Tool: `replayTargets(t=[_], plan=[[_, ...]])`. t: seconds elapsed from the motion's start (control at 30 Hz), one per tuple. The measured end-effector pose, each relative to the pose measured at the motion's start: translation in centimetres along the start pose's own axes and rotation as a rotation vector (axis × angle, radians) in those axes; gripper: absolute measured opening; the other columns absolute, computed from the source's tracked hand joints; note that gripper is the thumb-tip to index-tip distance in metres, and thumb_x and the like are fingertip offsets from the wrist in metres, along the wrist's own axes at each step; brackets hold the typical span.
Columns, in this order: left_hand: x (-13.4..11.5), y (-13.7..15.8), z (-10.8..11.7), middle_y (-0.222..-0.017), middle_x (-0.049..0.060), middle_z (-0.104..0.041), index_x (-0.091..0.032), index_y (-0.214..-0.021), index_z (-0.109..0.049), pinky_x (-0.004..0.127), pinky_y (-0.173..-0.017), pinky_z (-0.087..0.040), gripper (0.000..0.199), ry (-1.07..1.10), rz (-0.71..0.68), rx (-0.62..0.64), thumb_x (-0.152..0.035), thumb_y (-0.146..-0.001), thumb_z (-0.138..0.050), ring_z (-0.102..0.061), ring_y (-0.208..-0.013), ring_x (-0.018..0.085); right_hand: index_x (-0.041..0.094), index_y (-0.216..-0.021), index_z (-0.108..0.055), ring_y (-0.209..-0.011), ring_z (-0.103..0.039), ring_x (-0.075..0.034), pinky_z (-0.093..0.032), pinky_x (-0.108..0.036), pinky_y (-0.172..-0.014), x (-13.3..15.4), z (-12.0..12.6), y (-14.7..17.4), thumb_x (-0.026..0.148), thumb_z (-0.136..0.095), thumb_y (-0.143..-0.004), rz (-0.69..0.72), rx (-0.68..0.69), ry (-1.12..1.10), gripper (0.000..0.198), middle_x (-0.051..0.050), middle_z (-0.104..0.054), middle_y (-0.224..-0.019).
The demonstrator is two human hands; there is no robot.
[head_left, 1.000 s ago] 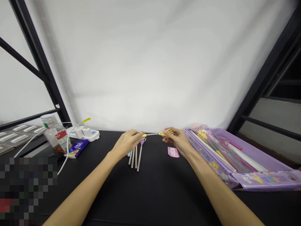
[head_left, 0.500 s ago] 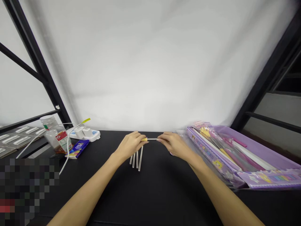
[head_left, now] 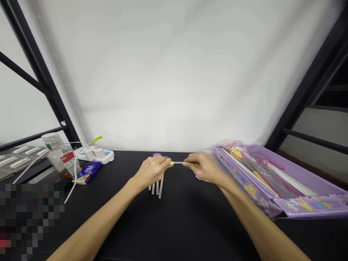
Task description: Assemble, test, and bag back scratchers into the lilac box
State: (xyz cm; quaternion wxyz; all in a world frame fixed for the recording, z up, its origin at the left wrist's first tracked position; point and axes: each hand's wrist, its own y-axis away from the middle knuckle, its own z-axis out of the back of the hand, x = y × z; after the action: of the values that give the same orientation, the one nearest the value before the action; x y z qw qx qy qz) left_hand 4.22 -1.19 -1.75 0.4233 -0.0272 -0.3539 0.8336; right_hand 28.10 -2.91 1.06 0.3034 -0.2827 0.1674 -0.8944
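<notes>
Between my hands a thin silver rod (head_left: 178,162) with yellow at its left end is stretched level above the black table. My left hand (head_left: 152,170) pinches the yellow end piece (head_left: 171,163). The rod's other end is in the closed fingers of my right hand (head_left: 202,166), where a bit of yellow also shows. Below and behind my left hand lie several slim metal rods (head_left: 161,186) side by side, their far ends topped with pink and blue pieces (head_left: 157,155). My left hand hides their middles. Something small and pink (head_left: 198,177) peeks out under my right hand.
At right stands a purple box (head_left: 301,166) in clear wrap, holding long packaged pieces. To the left are a white power strip (head_left: 104,156), a blue snack packet (head_left: 88,171), a clear plastic jar (head_left: 57,156) and a white cable (head_left: 74,177). A white wall rises behind.
My left hand has dropped slightly, uncovering the coloured tops of the lying rods. Yellow now shows within my right hand. The view has shifted a little.
</notes>
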Motion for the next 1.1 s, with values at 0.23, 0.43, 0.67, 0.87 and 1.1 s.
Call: replayTargets(t=[0.23, 0.43, 0.67, 0.87, 1.1], plan=[[-0.1, -0.4, -0.1, -0.074, 0.003, -0.063, -0.015, -0.101, -0.060, 0.026, -0.058, -0.042, 0.026, -0.161, -0.138, -0.074, -0.022, -0.104, -0.036, -0.060, -0.068, 0.015, 0.018, -0.068, -0.071, -0.058, -0.052, -0.016, -0.034, -0.028, -0.055, -1.3, -0.6, -0.2, 0.041, -0.057, -0.087, -0.193, 0.157, -0.257, 0.033, -0.001, -0.064, -0.060], [-0.9, -1.0, 0.4, -0.072, 0.001, -0.062, -0.018, -0.103, -0.063, 0.024, -0.052, -0.035, 0.028, -0.057, -0.004, 0.011, -0.031, -0.104, -0.039, -0.058, -0.060, 0.014, 0.020, -0.088, -0.077, -0.069, -0.062, -0.018, -0.039, -0.028, -0.062, -0.7, -0.1, 0.1, 0.043, -0.056, -0.093, -0.047, 0.059, -0.070, 0.032, -0.004, -0.074, -0.078], [0.8, -0.8, 3.0, -0.067, -0.001, -0.059, -0.016, -0.095, -0.069, 0.022, -0.054, -0.034, 0.040, 0.526, 0.239, 0.282, -0.043, -0.102, -0.039, -0.050, -0.057, 0.011, 0.020, -0.096, -0.075, -0.068, -0.061, -0.017, -0.036, -0.030, -0.063, -1.7, 0.5, 0.5, 0.039, -0.050, -0.099, 0.245, -0.119, 0.342, 0.031, -0.005, -0.070, -0.078], [1.9, -0.2, 3.2, -0.058, -0.004, -0.046, -0.013, -0.075, -0.065, 0.022, -0.051, -0.027, 0.039, 0.684, 0.288, 0.281, -0.038, -0.098, -0.047, -0.036, -0.053, 0.008, 0.020, -0.099, -0.072, -0.061, -0.057, -0.016, -0.029, -0.031, -0.060, -1.3, -0.2, 0.5, 0.031, -0.043, -0.102, 0.310, -0.021, 0.568, 0.031, -0.003, -0.066, -0.071], [1.5, 0.2, 2.0, -0.063, -0.001, -0.055, -0.014, -0.081, -0.068, 0.024, -0.059, -0.035, 0.037, 0.557, 0.118, 0.150, -0.035, -0.101, -0.044, -0.043, -0.056, 0.010, 0.020, -0.085, -0.072, -0.060, -0.056, -0.015, -0.026, -0.031, -0.059, -0.2, 0.1, 0.7, 0.031, -0.044, -0.099, 0.170, 0.062, 0.381, 0.033, -0.004, -0.067, -0.070]])
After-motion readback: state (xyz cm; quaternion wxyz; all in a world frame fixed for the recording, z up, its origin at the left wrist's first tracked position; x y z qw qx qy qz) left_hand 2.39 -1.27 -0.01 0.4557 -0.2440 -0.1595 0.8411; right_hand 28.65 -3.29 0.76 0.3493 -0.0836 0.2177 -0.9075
